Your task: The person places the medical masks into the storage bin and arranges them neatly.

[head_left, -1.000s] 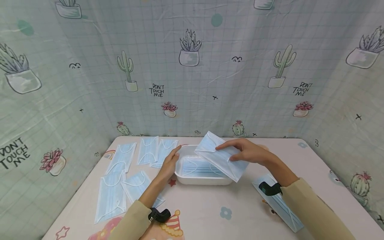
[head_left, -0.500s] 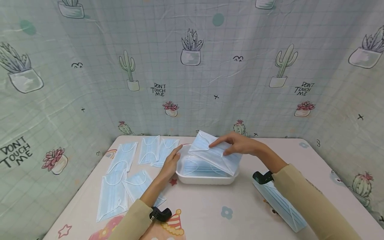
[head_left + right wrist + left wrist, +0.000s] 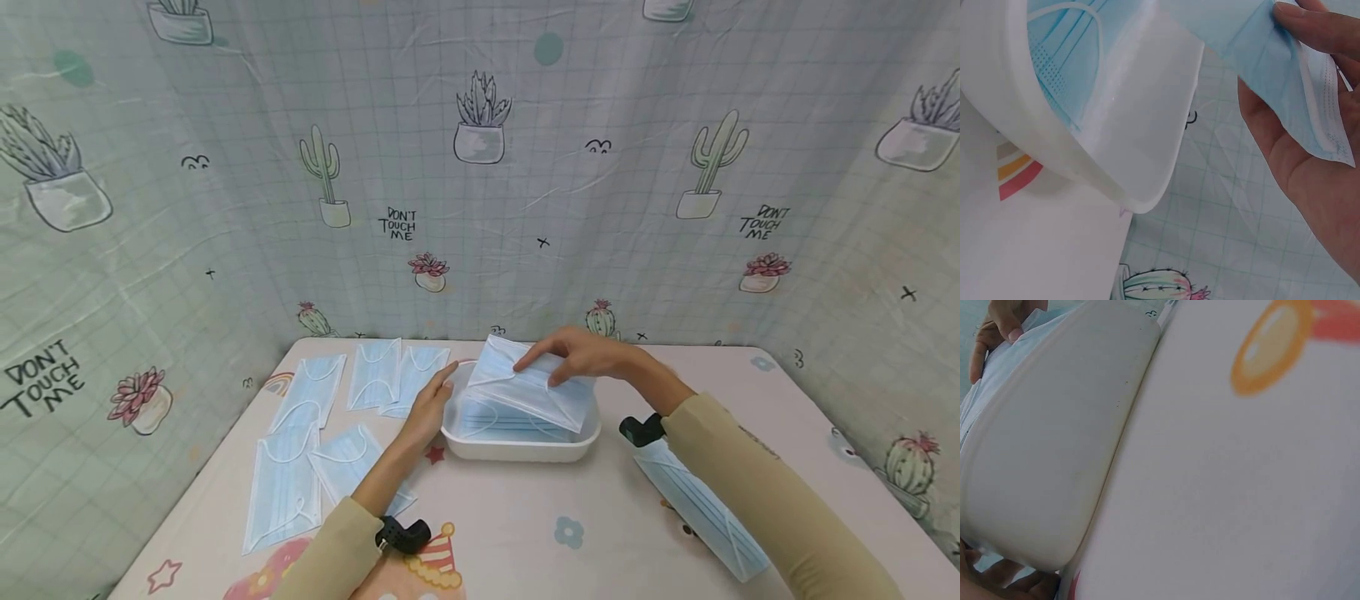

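Note:
My left hand holds the left end of a white plastic box; in the left wrist view its fingers lie against the box's outer end wall. Over the right part of that box, my right hand pinches a pale blue face mask between thumb and fingers. The right wrist view shows this mask tilted, folded at its near end, with a white ear loop along it. Inside the box lies another pleated blue mask, partly hidden in the head view by the held one.
Several blue masks lie on the left of the table, among them a front one and a back one. One more mask lies at the right, partly under the right forearm. A patterned curtain encloses the table's back and sides.
My right hand has moved left and lowered the mask from the box's right edge to over its inside. The left hand has stayed at the box's end.

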`<state>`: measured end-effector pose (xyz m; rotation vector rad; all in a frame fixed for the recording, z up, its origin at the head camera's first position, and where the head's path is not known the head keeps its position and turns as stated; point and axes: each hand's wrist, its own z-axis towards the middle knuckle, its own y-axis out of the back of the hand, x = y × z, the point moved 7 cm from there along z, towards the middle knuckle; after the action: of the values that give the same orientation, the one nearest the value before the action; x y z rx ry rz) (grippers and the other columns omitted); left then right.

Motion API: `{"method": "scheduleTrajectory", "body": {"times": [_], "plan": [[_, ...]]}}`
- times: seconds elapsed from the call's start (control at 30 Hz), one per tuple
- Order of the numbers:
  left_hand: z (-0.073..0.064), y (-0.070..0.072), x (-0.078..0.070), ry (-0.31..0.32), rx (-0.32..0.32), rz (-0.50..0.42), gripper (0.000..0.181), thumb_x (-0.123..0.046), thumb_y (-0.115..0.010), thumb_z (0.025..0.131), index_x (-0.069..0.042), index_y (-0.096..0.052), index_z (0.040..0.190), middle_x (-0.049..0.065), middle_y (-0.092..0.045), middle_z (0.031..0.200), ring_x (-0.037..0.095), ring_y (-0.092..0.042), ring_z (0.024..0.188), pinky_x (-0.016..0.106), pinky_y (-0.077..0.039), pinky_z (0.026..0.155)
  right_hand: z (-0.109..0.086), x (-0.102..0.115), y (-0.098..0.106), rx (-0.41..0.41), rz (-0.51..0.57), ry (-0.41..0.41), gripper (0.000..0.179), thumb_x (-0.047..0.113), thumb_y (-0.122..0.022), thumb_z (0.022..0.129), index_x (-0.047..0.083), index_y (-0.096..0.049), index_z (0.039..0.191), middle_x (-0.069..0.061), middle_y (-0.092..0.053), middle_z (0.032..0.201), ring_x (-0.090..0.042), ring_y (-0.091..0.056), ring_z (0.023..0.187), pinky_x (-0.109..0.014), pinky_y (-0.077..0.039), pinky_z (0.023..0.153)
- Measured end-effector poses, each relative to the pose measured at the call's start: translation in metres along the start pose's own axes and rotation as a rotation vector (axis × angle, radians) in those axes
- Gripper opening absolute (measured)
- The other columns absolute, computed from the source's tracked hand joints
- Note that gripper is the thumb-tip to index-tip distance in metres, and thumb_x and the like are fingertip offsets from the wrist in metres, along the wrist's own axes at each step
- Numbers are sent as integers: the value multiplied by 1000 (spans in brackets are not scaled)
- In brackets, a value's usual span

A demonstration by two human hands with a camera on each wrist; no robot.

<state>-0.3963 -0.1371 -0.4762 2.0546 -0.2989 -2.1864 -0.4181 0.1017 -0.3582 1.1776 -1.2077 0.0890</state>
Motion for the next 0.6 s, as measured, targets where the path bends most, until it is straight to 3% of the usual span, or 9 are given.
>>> {"method": "scheduleTrajectory", "body": {"times": [0.4, 0.6], "plan": [[-1, 0, 0, 27, 9, 0, 47, -28, -37, 113, -32, -40, 159, 8, -28, 171, 36, -17, 160, 63, -12, 128, 15, 7, -11, 98, -75, 41, 54, -4, -68, 80, 15, -74, 130, -11, -63, 146, -33, -52, 141, -60, -38, 118], [0, 0, -1, 15, 11, -1, 47, -26, -37, 113, -29, -40, 159, 9, -29, 171, 36, -19, 160, 60, -13, 129, 25, 5, -18, 109, -96, -7, 51, -3, -71, 81, 19, -76, 126, -6, -63, 146, -30, -51, 141, -60, -37, 119]]}}
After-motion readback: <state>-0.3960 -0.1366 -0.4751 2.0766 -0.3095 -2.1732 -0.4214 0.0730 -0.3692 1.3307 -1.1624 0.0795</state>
